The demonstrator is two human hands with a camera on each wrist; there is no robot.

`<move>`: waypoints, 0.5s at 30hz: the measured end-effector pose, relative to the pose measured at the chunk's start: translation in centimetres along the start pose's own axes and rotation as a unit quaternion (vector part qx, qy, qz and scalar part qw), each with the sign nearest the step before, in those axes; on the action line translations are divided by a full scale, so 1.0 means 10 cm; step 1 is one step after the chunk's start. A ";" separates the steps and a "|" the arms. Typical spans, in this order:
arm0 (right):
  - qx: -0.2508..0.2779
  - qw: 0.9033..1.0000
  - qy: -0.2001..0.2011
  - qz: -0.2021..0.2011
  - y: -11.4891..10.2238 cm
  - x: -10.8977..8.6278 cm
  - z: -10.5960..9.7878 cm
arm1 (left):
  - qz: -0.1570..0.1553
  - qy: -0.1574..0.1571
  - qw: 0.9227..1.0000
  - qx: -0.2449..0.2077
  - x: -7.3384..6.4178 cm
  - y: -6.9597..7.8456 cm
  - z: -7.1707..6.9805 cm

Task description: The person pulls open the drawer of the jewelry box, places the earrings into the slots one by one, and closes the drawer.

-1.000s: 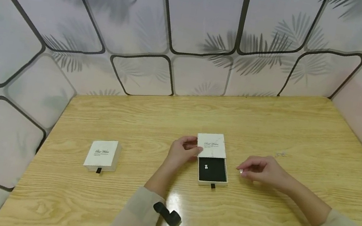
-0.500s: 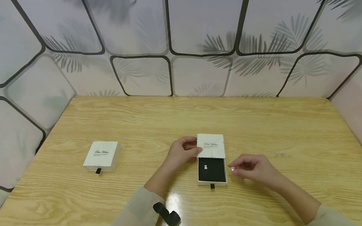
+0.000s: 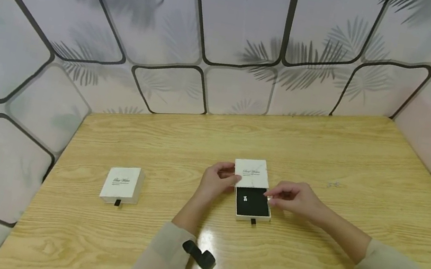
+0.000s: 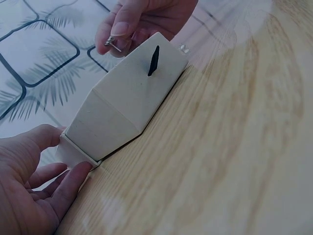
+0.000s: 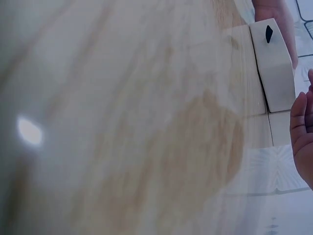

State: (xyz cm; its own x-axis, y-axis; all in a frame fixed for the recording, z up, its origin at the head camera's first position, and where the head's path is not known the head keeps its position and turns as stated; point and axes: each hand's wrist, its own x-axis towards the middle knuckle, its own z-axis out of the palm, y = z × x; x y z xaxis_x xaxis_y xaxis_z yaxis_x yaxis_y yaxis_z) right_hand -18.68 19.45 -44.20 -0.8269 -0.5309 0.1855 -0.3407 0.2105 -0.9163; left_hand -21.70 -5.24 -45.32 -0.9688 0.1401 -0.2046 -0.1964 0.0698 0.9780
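Observation:
A white jewelry box (image 3: 252, 173) with "Best Wishes" lettering lies on the table, its drawer (image 3: 238, 217) pulled out toward me. On the drawer's black lining sits a small silvery earring (image 3: 245, 198). My left hand (image 3: 217, 182) grips the box's sleeve at its left side, thumb on top in the head view. Between the thumb and finger of my right hand (image 3: 295, 199) is a stud earring (image 4: 112, 43), its thin pin showing in the left wrist view. That hand is at the drawer's right edge. The right wrist view catches only part of the right hand (image 5: 303, 132).
A second white box (image 3: 120, 183), shut, with a black pull tab, stands on the table to the left. Small shiny pieces of jewelry (image 3: 334, 184) lie on the wooden table (image 3: 178, 147) behind the right hand. Patterned panels (image 3: 244, 19) rise around the table's back and sides.
My right hand has moved left with the earring, from beside the box to the drawer's right edge. The left hand and the box have stayed in place.

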 end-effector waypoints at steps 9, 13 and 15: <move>0.004 0.999 0.019 0.034 -0.02 0.05 0.08 | -0.002 -0.014 1.000 -0.003 -0.10 0.13 0.00; -0.005 0.999 0.028 0.042 -0.02 0.08 0.13 | -0.005 -0.018 1.000 -0.001 -0.22 0.30 0.00; -0.011 0.998 0.035 0.051 -0.02 0.10 0.15 | -0.005 -0.018 1.000 -0.003 -0.23 0.30 0.00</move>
State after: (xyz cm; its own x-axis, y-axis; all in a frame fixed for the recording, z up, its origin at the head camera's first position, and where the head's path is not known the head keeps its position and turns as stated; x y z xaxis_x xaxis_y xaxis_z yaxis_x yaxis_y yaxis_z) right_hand -18.77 17.62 -44.35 -0.8864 -0.4480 0.1164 -0.2624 0.2792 -0.9237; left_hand -20.10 -5.35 -41.91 -0.9607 0.1748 -0.2157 -0.2073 0.0656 0.9761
